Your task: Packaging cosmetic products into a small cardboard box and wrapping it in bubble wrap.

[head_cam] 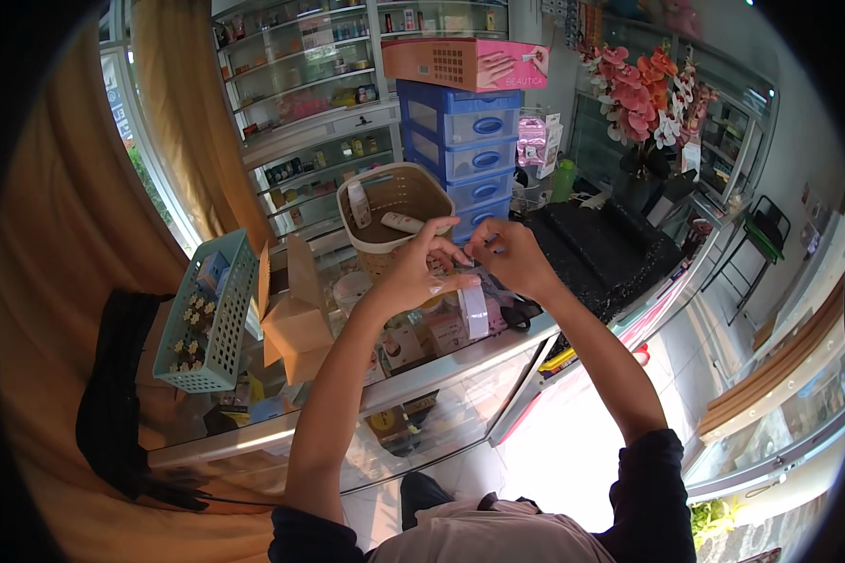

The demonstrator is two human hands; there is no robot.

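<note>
Above the glass counter (387, 390), my left hand (419, 274) has its fingers curled and its thumb stretched out to the right. A shiny, clear scrap, like film or tape, shows by its palm. My right hand (514, 259) faces it, thumb and forefinger drawn together near the left fingertips. Whatever may be between those fingertips is too small to make out. Just below the left thumb is a narrow white box or strip (474, 311) with a glossy surface. Black loops, like scissor handles (517, 317), lie to its right.
Behind my hands stands a beige basket (398, 248) holding white bottles, beside a blue drawer unit (482, 155) topped by a pink box (465, 65). An open cardboard carton (297, 327) and a mint basket (232, 317) are leftward. A black padded item (598, 243) lies right.
</note>
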